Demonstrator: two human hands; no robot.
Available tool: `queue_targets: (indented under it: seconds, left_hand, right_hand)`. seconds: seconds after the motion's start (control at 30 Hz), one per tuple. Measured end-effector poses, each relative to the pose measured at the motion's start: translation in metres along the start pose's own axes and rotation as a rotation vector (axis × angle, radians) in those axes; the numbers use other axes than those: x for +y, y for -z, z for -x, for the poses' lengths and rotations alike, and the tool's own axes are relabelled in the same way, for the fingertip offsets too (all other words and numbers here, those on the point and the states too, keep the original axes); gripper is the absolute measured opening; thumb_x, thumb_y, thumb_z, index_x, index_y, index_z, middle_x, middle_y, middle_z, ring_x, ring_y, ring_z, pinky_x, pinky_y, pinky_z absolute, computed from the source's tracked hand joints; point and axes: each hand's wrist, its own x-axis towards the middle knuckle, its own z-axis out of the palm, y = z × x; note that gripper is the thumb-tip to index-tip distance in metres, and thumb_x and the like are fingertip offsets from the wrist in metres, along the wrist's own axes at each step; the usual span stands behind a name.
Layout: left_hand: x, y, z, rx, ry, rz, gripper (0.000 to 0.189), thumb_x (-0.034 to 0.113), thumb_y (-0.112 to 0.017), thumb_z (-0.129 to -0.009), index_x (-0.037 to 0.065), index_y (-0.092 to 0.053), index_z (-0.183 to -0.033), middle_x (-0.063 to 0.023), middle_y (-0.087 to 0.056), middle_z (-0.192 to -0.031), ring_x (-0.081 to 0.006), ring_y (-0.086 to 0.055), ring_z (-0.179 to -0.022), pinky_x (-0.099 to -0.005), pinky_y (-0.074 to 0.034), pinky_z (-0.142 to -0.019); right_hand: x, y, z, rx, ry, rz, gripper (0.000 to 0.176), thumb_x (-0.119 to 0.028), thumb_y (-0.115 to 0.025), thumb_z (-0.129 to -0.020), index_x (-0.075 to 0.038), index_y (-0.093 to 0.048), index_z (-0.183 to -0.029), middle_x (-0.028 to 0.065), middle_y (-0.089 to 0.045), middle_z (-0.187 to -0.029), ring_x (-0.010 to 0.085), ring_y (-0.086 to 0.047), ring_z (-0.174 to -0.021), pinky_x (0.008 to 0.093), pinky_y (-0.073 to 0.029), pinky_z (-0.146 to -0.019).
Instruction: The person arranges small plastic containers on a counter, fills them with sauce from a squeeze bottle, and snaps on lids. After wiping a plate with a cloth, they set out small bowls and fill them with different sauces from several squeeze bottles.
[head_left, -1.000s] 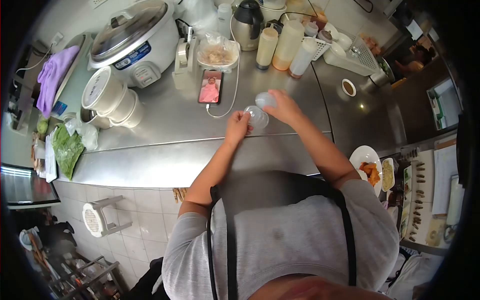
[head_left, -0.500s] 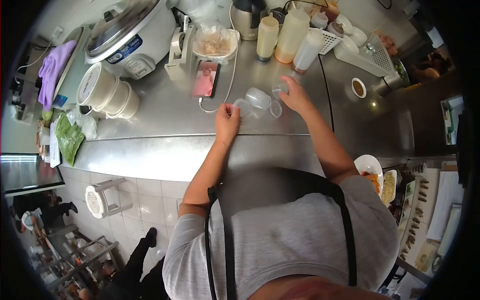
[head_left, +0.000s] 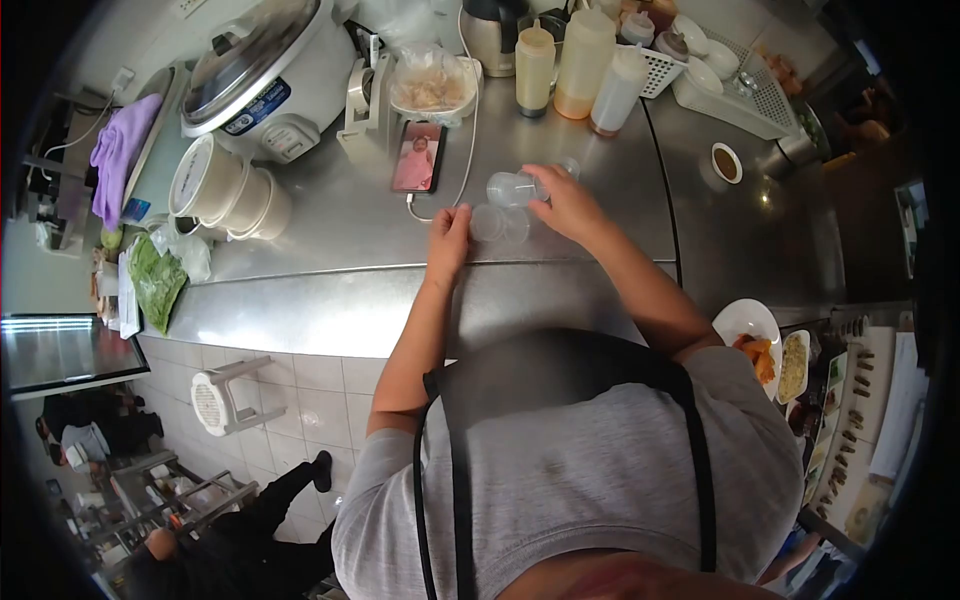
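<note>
At the steel counter's edge, my left hand (head_left: 450, 232) is closed, thumb and fingers pinching the rim of a clear round plastic lid (head_left: 487, 224). A second clear lid (head_left: 516, 227) lies right beside it, partly overlapping as far as I can tell. My right hand (head_left: 570, 203) curls its thumb and fingers around the near end of a small clear plastic cup (head_left: 508, 188), which lies on its side just above the lids. Behind my right fingers another clear cup (head_left: 570, 166) shows only in part.
A phone (head_left: 417, 158) on a charging cable lies ahead of my left hand. Squeeze bottles (head_left: 585, 65) stand at the back. Stacked white tubs (head_left: 232, 190) and a rice cooker (head_left: 262, 90) are at left. A sauce dish (head_left: 726, 163) and a food plate (head_left: 745, 318) are at right.
My right hand has moved left from the farther cup onto the cup lying on its side. The second lid has shifted left, close to the lid at my left hand.
</note>
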Motion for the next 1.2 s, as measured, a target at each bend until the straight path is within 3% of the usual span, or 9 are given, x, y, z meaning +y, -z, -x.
queue_targets:
  seconds: [0.2,0.3,0.4,0.5,0.8,0.87,0.97,1.07,1.2]
  left_hand:
    - [-0.004,0.002,-0.034,0.035,-0.186,-0.347,0.031,0.032,-0.054,-0.082,0.001,-0.057,-0.087,-0.0049,-0.057,-0.077,-0.012,-0.053,-0.068,-0.0241,-0.042,-0.061]
    - [0.0,-0.018,-0.044,-0.033,-0.327,-0.381,0.04,0.035,-0.06,-0.076,-0.002,-0.059,-0.09,-0.0157,-0.061,-0.082,-0.0228,-0.058,-0.076,-0.0318,-0.045,-0.068]
    - [0.009,-0.037,-0.039,-0.017,-0.495,-0.682,0.04,0.035,-0.063,-0.071,-0.001,-0.06,-0.086,-0.0185,-0.061,-0.086,-0.0282,-0.058,-0.078,-0.0345,-0.045,-0.068]
    - [0.013,-0.046,-0.041,-0.112,-0.501,-0.866,0.035,0.03,-0.065,-0.071,-0.004,-0.06,-0.082,-0.0135,-0.06,-0.072,-0.023,-0.057,-0.068,-0.0309,-0.043,-0.062]
    - [0.004,-0.037,-0.035,-0.323,-0.13,-0.011,0.018,0.022,-0.057,-0.081,0.004,-0.059,-0.076,0.003,-0.055,-0.07,-0.0052,-0.047,-0.064,-0.0212,-0.037,-0.056]
    - [-0.001,-0.028,-0.041,-0.295,-0.13,-0.042,0.019,0.022,-0.055,-0.083,0.004,-0.058,-0.079,0.0028,-0.054,-0.071,-0.0052,-0.046,-0.065,-0.0205,-0.037,-0.057]
    - [0.001,-0.019,-0.042,-0.25,-0.088,-0.024,0.019,0.022,-0.053,-0.084,0.004,-0.058,-0.081,0.0028,-0.054,-0.071,-0.0047,-0.045,-0.064,-0.0198,-0.036,-0.057]
    - [0.013,-0.018,-0.035,-0.255,-0.074,-0.034,0.019,0.021,-0.051,-0.085,0.004,-0.058,-0.082,0.0031,-0.054,-0.072,-0.0041,-0.044,-0.064,-0.0196,-0.036,-0.058]
    - [0.003,-0.023,-0.036,-0.283,-0.185,-0.078,0.019,0.021,-0.049,-0.086,0.004,-0.058,-0.083,0.0033,-0.054,-0.072,-0.0035,-0.043,-0.064,-0.0193,-0.035,-0.058]
  right_hand:
    - [0.017,0.015,-0.006,0.076,0.006,0.151,0.047,-0.004,-0.058,-0.068,-0.009,-0.047,-0.114,0.0128,-0.047,-0.112,0.0302,-0.049,-0.099,0.0361,-0.041,-0.083]
    - [0.021,0.014,-0.009,0.107,-0.023,0.36,0.049,-0.004,-0.058,-0.067,-0.011,-0.047,-0.114,0.0127,-0.047,-0.112,0.0298,-0.049,-0.099,0.0371,-0.04,-0.085]
    - [0.013,0.008,-0.006,0.197,0.005,0.513,0.049,-0.007,-0.06,-0.067,-0.012,-0.048,-0.114,0.0124,-0.047,-0.112,0.0305,-0.049,-0.099,0.038,-0.04,-0.085]
    - [0.01,0.001,-0.001,0.127,0.022,0.391,0.05,-0.012,-0.062,-0.067,-0.012,-0.047,-0.114,0.0125,-0.048,-0.11,0.0313,-0.048,-0.099,0.0384,-0.04,-0.083]
    - [0.016,-0.02,-0.001,-0.043,-0.05,0.141,0.053,-0.018,-0.066,-0.067,-0.008,-0.045,-0.115,0.0144,-0.05,-0.106,0.0315,-0.049,-0.098,0.0375,-0.041,-0.083]
    - [0.022,-0.021,-0.002,-0.041,-0.029,0.031,0.053,-0.019,-0.066,-0.066,-0.008,-0.045,-0.113,0.0144,-0.051,-0.105,0.0317,-0.05,-0.096,0.0381,-0.041,-0.082]
    - [0.018,-0.01,-0.006,-0.083,-0.086,0.252,0.054,-0.022,-0.066,-0.067,-0.008,-0.045,-0.115,0.014,-0.051,-0.108,0.0321,-0.05,-0.098,0.0379,-0.041,-0.082]
    - [0.006,-0.006,-0.009,0.089,0.093,0.37,0.056,-0.024,-0.065,-0.068,-0.007,-0.044,-0.117,0.0136,-0.05,-0.11,0.0322,-0.049,-0.1,0.0378,-0.041,-0.082]
    - [0.007,-0.018,-0.016,0.028,0.095,0.141,0.052,-0.025,-0.064,-0.069,-0.006,-0.047,-0.114,0.0132,-0.053,-0.107,0.0306,-0.051,-0.096,0.0366,-0.042,-0.081]
